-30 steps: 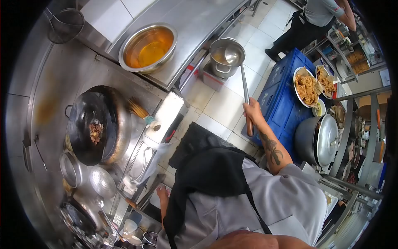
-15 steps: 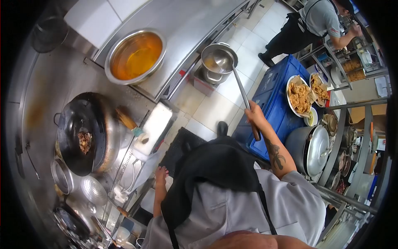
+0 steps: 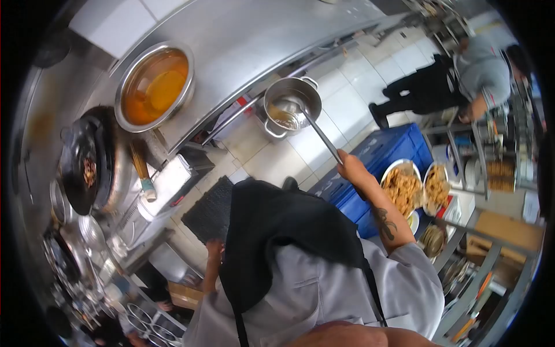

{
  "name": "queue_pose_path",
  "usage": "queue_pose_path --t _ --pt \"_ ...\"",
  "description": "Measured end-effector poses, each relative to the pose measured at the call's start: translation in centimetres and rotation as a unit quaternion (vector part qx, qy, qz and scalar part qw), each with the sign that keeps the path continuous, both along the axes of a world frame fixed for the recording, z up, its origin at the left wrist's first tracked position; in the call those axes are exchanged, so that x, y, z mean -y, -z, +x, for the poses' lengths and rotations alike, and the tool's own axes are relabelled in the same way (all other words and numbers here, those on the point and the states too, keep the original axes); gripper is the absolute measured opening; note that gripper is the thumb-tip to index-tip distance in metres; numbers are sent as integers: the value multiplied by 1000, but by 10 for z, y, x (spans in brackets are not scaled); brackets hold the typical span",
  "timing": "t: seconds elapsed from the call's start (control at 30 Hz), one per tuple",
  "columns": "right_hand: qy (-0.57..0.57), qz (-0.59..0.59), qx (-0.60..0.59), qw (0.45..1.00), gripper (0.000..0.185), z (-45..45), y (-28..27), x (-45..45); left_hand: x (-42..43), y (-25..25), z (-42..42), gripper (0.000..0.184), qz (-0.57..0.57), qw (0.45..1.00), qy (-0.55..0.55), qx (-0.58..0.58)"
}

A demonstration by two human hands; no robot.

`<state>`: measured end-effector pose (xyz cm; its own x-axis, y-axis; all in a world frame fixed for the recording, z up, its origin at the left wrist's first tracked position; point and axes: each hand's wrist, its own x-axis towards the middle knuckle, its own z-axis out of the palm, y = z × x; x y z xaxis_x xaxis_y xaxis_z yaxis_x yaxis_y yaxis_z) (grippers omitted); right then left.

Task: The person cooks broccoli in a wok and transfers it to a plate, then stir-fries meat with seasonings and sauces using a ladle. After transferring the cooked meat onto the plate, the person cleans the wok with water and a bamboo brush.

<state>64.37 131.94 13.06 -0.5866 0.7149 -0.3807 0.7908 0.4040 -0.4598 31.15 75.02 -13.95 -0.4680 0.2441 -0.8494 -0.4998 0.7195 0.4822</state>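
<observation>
My right hand (image 3: 352, 169) is closed around the handle of a long metal ladle (image 3: 322, 134). The ladle's bowl is down inside a two-handled metal pot (image 3: 269, 105), which holds a little clear liquid. Low at my side, by the black apron (image 3: 283, 222), is my left hand (image 3: 215, 248); its fingers are too small and blurred to make out, and no object shows in it.
On the left stands a wok (image 3: 81, 168) with some food in it. A steel bowl (image 3: 188, 95) of orange liquid rests on the counter (image 3: 248, 40). Plates of fried food (image 3: 402, 188) sit on a blue crate (image 3: 399, 141). Another person (image 3: 485, 69) stands at the shelves.
The view has turned, and the wok and counter have shifted left. The ladle's bowl has gone lower into the pot. The other person has turned and lowered an arm.
</observation>
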Motion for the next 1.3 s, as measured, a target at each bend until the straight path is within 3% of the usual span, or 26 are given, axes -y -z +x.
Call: queue_pose_path --t 0.07,0.13,0.17,0.23,0.37,0.47,0.53,0.63,0.73,0.83,0.9,0.97,1.07,1.17,1.23,1.3 --pt "-57 29 16 998 34 -3 -9 -25 -15 19 10 9 -2 984 133 -119" --pt "-103 39 34 993 34 -11 -12 -49 -36 25 18 11 77 937 218 -261" --pt "-120 42 43 991 34 -14 -12 -57 -51 30 20 11 158 895 237 -343" --pt "-136 39 70 987 34 -25 -23 -71 -98 22 12 13 227 868 202 -393" --pt "-161 35 112 980 32 -31 -42 -98 -177 70 -20 19 171 923 192 -285" --pt "-180 28 150 972 34 -36 -52 -122 -294 -16 -31 21 61 992 -28 -111" --pt "-192 33 139 971 34 -37 -45 -140 -328 16 -36 27 102 982 -120 -100" --pt "-210 28 143 967 35 -41 -39 -170 -383 -27 -35 49 98 970 -196 -102" --pt "-243 30 132 960 35 -49 -40 -203 -416 -25 -23 63 108 960 -255 -49" --pt "-288 1 153 945 37 -69 -44 -240 -444 -1 4 62 149 958 -234 -75" --pt "-325 -11 145 934 38 -73 -39 -263 -477 -14 27 60 118 953 -252 -119" --pt "-374 -27 154 914 41 -80 -33 -288 -503 -16 46 59 134 949 -270 -88" --pt "-429 -19 132 894 41 -87 -30 -306 -531 38 73 60 22 954 -165 -249" --pt "-425 -34 213 879 41 -99 -40 -301 -544 0 80 57 194 930 -245 -195" --pt "-422 -33 173 889 43 -89 -32 -296 -559 44 90 51 42 932 -180 -312" --pt "-381 -66 189 903 44 -94 -53 -275 -557 52 80 50 122 954 -187 -199"
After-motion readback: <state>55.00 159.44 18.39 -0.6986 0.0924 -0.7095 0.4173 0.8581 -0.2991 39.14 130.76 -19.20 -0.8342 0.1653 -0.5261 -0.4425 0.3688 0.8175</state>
